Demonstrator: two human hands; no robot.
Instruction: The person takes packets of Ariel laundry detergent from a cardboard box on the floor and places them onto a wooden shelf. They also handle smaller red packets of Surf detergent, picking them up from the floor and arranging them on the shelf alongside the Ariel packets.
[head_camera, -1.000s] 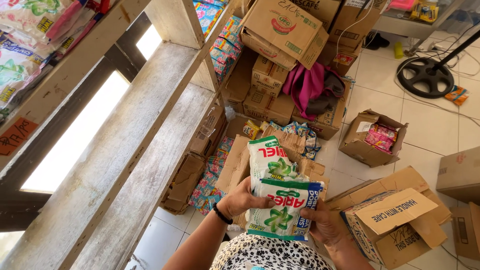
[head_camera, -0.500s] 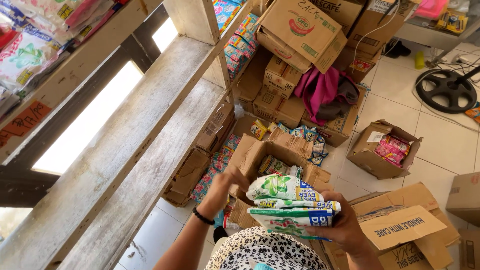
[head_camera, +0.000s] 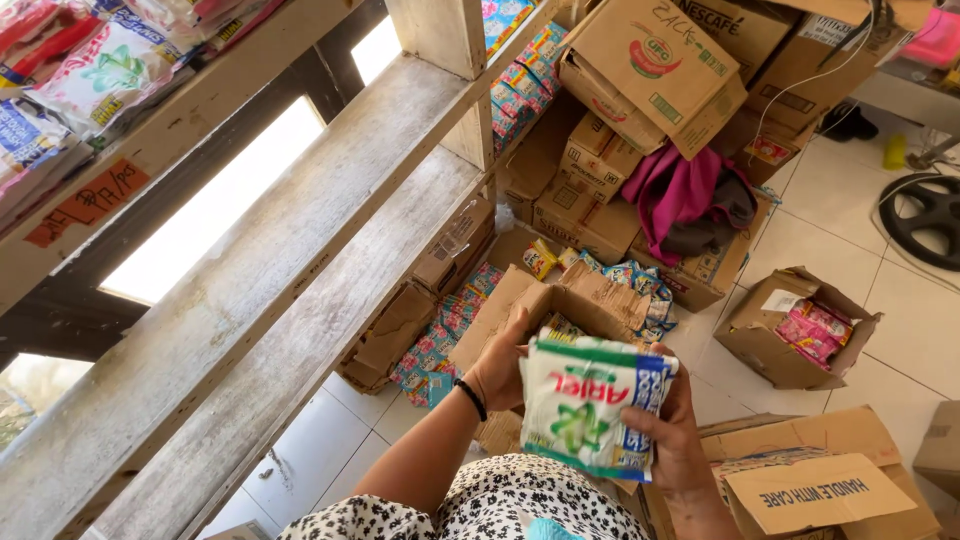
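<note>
Both hands hold a small stack of white-and-green detergent sachets upright in front of me. My left hand grips the stack's left edge, a black band on its wrist. My right hand clasps the right edge and lower corner, thumb over the front sachet. Just beyond the stack lies an open cardboard box on the floor, with more sachets partly visible inside.
A worn wooden shelf runs along the left, with packets on the upper level. Stacked cardboard boxes and a pink cloth stand ahead. An open box of pink packs and another box sit at right on the tiled floor.
The sachet stack, flat in my right hand half a second ago, now stands upright. My left hand has come back from the box to grip its left edge. The view shifted left.
</note>
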